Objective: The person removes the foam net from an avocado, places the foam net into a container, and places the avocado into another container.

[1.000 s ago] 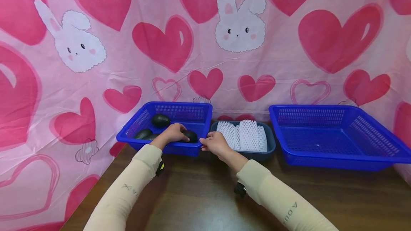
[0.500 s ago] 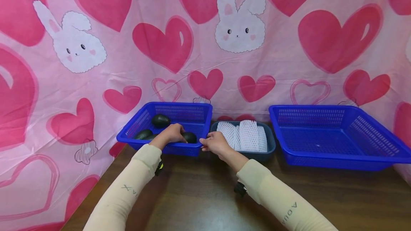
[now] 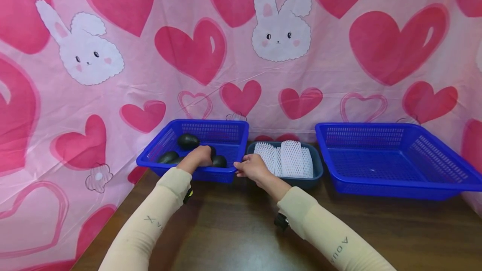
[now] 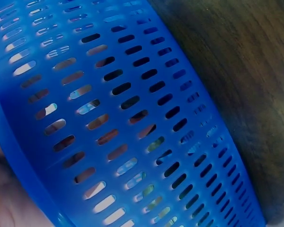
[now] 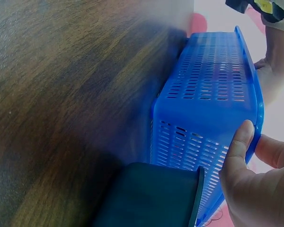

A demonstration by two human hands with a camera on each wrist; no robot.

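A blue plastic basket (image 3: 241, 137) holds several dark avocados. My left hand (image 3: 200, 156) reaches over its near rim, with the fingers down among the fruit and mostly hidden. One avocado (image 3: 219, 161) lies just right of these fingers, and part of another dark one (image 3: 213, 151) shows beyond them; I cannot tell whether the hand grips it. Another avocado (image 3: 188, 141) sits farther back, and one more (image 3: 168, 157) is at the left. My right hand (image 3: 251, 168) pinches the basket's near right corner, thumb and forefinger on either side of the rim in the right wrist view.
Right of the basket, a dark grey-blue tray (image 3: 319, 170) holds white foam net sleeves (image 3: 291, 160). A larger blue basket (image 3: 395, 183) stands at the right with nothing in it. All rest on a brown wooden table (image 3: 241, 229) before a pink heart-patterned cloth (image 3: 324, 66).
My left hand's fingers have dipped and turned inward among the avocados, and the near right avocado has shifted slightly left. The right hand has stayed on the rim.
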